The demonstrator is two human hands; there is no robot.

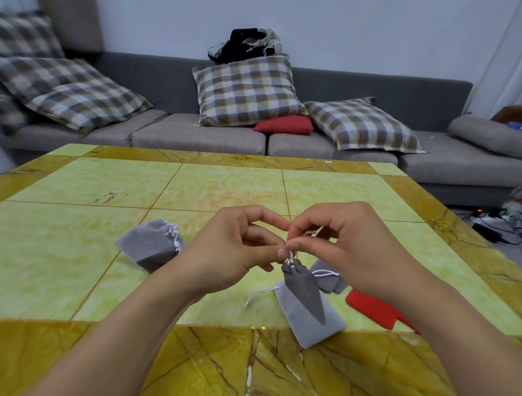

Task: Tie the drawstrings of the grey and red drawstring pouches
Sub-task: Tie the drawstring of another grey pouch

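A dark grey pouch hangs by its white drawstring above the table, its mouth gathered tight. My left hand and my right hand both pinch that drawstring just above the pouch's neck. Under it lies a flat light grey pouch with a loose white cord. Another grey pouch, its cord knotted, rests to the left. A further grey pouch lies behind my right hand. A red pouch shows partly beneath my right forearm.
The yellow-green tiled table has a marbled gold border. A grey sofa with plaid cushions and a red cushion stands behind it. Cables and a power strip lie on the floor at right.
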